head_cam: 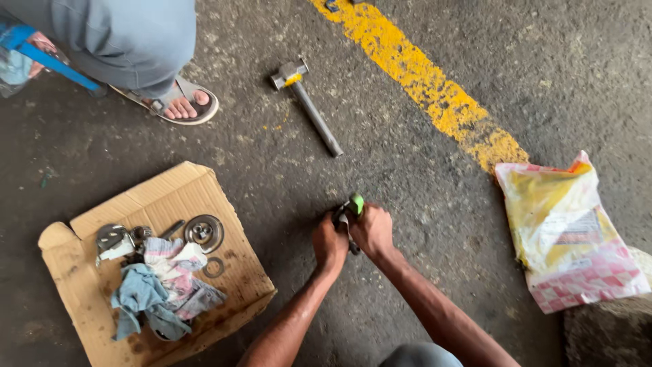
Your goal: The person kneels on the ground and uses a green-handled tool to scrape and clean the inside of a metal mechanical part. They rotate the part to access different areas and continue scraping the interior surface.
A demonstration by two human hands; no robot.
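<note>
Rough dark asphalt floor carries everything. Nearest, the person's left hand point(329, 242) and right hand point(371, 230) close tightly together around a green-handled tool point(353, 204), pressed low to the floor; what lies under it is hidden. A steady, two-handed downward grip suits this. Left sits greasy cardboard point(224, 204) with rags point(163, 285) and a metal disc point(204, 232). Farther off lie a hammer point(307, 102), a plastic bag point(570, 231), the yellow line point(421, 81), and another person's sandalled foot point(185, 105).
</note>
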